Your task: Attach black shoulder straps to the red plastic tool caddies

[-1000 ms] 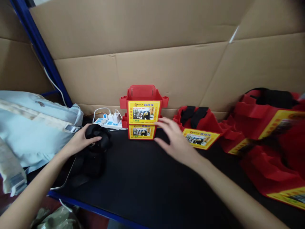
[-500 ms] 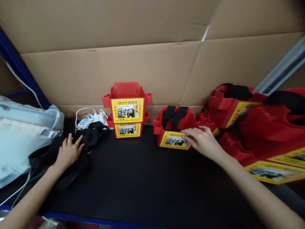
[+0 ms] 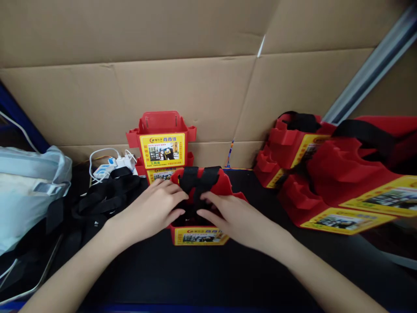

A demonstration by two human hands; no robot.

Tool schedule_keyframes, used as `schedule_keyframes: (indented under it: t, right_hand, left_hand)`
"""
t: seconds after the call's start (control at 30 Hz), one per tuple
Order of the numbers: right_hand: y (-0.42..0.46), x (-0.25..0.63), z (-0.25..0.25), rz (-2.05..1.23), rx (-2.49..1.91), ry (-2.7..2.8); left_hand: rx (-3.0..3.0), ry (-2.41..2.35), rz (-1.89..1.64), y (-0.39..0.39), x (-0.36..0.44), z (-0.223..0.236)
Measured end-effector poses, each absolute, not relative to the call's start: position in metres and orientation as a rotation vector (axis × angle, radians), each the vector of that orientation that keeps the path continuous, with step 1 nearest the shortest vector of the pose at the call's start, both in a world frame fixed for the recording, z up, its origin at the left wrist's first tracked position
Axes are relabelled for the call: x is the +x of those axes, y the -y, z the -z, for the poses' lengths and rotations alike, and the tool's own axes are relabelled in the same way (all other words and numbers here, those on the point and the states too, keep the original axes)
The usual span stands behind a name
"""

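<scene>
Creased brown cardboard (image 3: pixel 182 95) stands as a wall behind a black tabletop (image 3: pixel 182 278), with a grey metal post (image 3: pixel 371 69) slanting across it at the upper right. Take the near red box (image 3: pixel 224 184) as the middle of a clock face, with twelve pointing away from the person: it sits upright on the tabletop, its yellow picture label (image 3: pixel 202 236) facing the person, and two black straps (image 3: pixel 208 178) run over its back wall and down inside. The left hand (image 3: pixel 154 211) reaches in from about nine o'clock, thumb and forefinger parted beside the straps; its other fingertips are partly hidden. The right hand (image 3: pixel 239 219) comes from about three o'clock, thumb and forefinger also apart, over the box's opening. Whether either hand's fingertips press on the straps cannot be told. At eleven o'clock two red boxes (image 3: pixel 163 121) are stacked one in the other. Around ten lies a white power strip (image 3: pixel 103 171) with plugs, and nearer nine a tangled heap of black webbing (image 3: pixel 104 198), then a pale blue bag (image 3: pixel 19 191). More red boxes (image 3: pixel 345 167) with labels and black straps crowd together from two to three o'clock, some blurred.
</scene>
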State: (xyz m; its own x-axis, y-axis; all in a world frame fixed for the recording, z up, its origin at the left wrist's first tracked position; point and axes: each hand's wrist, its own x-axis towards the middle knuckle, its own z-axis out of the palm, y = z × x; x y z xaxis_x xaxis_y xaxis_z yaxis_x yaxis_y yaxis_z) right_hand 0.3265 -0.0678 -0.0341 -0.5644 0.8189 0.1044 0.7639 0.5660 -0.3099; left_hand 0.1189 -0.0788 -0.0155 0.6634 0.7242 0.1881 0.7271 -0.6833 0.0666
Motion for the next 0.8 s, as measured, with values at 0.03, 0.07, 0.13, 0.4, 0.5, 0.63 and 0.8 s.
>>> schedule_keyframes:
  t: [0.03,0.07,0.13,0.4,0.5,0.63,0.8]
  right_hand:
    - [0.059,0.32,0.031,-0.393,-1.335,2.585]
    - [0.05,0.314,0.03,-0.46,-1.316,2.618]
    - [0.032,0.305,0.031,-0.613,-1.234,2.649]
    - [0.007,0.304,0.027,-1.107,-0.85,2.212]
    - [0.016,0.321,0.011,-0.98,-0.887,2.174]
    - [0.029,0.343,-0.004,-0.678,-1.207,2.421]
    - [0.025,0.328,0.013,-0.738,-1.172,2.576]
  left_hand:
    - [-2.867,1.223,0.196,0.072,0.126,0.015]
    - [-2.878,1.226,0.08,0.065,0.131,0.016]
    - [-2.893,1.283,-0.079,0.054,0.136,0.019]
    - [-2.842,1.519,0.372,0.034,0.142,0.025]
    - [-2.753,1.638,0.62,0.028,0.144,0.025]
    - [-2.82,1.616,1.284,0.022,0.138,0.014]
    - [-2.635,1.308,2.606,0.021,0.131,0.001]
